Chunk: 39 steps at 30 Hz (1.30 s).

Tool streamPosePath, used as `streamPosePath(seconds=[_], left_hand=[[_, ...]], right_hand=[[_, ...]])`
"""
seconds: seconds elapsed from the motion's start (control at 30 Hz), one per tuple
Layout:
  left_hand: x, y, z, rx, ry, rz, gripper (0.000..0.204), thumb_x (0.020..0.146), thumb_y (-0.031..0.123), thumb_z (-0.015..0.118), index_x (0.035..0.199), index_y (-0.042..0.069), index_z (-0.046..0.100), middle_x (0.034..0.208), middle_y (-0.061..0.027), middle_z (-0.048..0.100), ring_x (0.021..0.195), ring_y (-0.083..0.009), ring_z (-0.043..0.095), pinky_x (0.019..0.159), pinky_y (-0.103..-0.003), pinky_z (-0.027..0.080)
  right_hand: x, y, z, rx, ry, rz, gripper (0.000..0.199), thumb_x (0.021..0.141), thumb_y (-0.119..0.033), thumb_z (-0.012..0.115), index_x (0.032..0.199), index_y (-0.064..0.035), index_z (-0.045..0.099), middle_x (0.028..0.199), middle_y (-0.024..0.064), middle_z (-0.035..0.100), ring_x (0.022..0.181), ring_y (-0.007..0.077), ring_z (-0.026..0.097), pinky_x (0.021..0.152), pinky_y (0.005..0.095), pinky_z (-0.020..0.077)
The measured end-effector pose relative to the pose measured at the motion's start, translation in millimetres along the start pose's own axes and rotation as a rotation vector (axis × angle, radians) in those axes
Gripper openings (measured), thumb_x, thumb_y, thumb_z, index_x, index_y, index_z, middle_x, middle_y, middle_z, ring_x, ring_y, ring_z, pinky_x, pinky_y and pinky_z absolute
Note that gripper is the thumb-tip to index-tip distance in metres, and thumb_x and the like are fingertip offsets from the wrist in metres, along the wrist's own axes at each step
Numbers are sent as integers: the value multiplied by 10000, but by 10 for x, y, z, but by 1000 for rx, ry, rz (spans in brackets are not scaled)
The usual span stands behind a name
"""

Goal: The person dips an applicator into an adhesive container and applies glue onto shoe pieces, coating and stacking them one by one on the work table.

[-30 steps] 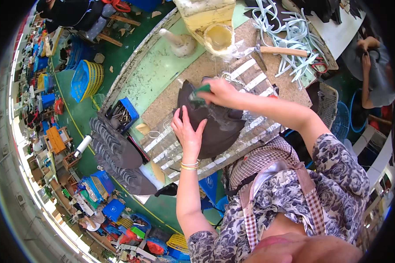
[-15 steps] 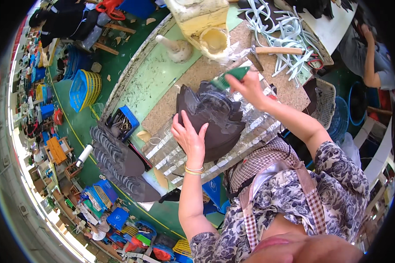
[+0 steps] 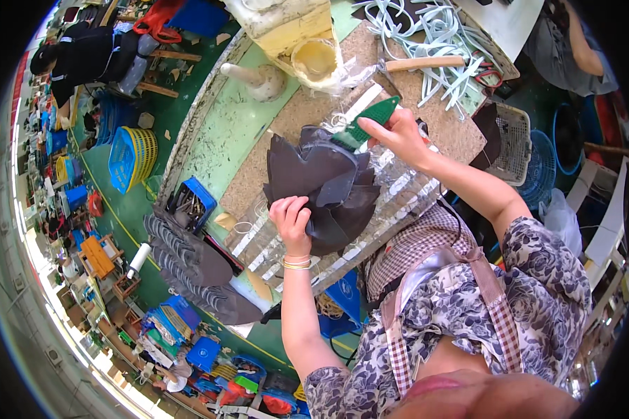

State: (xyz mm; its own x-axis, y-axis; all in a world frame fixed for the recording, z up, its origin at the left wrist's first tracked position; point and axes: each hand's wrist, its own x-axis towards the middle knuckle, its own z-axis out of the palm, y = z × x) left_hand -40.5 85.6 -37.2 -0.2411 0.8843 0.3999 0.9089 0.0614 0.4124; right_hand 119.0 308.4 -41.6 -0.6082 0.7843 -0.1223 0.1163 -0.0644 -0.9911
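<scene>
A fanned stack of dark grey, pointed flat pieces [image 3: 328,185] lies on the brown workbench [image 3: 258,174]. My left hand [image 3: 291,218] presses down on the stack's near left edge, fingers curled over a piece. My right hand [image 3: 393,134] is lifted above the stack's far right side and grips a green brush [image 3: 367,119] by its handle. A cream glue pot [image 3: 316,59] stands on the bench beyond the stack.
Pale blue straps [image 3: 426,35] and a wooden-handled tool [image 3: 423,64] lie at the far right of the bench. More overlapped grey pieces [image 3: 189,262] lie to the left. Blue baskets [image 3: 129,157] and seated people are on the green floor.
My right hand has lifted the green brush off the stack and moved it up and to the right. My left hand has slid toward the stack's near edge and curled.
</scene>
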Motion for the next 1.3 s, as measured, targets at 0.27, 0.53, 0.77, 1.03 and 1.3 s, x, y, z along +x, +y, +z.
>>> streamPosePath(seconds=[0.27,0.53,0.77,1.03,1.3], left_hand=[[56,-78,-55,64,-51,74,62,665,93,583,712,71,550,917,-32,620,912,-209,559,854,-393,405],[-575,-128,-541,-653,268,-525,129,706,-23,610,736,50,508,833,-67,640,818,-200,594,769,-310,458],[-2122,-932,-1795,-892,1033,-1042,441,777,-8,656,1177,-16,469,1157,-94,542,1024,-195,534,932,-322,407],[-2314,-1980,-1835,41,860,-1244,791,538,147,848,1150,-118,421,1085,-201,551,957,-299,540,870,-391,423],[-1046,-1253,-975,575,486,-860,892,713,275,730,1338,-65,193,1312,-293,289,1180,-415,328,993,-490,271]], right_hand=[[-151,87,229,-163,-236,9,221,827,-160,596,741,42,611,574,73,610,490,122,610,433,240,468],[-310,-135,465,-120,-110,-52,262,853,-229,610,767,16,644,648,33,632,550,82,577,512,230,441],[-491,-92,470,-76,-56,0,189,867,-165,601,909,18,618,788,39,631,644,90,586,539,221,472],[-160,-289,221,-363,139,-119,172,863,-166,606,887,0,645,748,17,621,645,72,542,573,219,432],[1132,-408,-46,-779,189,-506,180,776,-273,661,887,-131,678,738,84,643,610,211,616,562,322,480]])
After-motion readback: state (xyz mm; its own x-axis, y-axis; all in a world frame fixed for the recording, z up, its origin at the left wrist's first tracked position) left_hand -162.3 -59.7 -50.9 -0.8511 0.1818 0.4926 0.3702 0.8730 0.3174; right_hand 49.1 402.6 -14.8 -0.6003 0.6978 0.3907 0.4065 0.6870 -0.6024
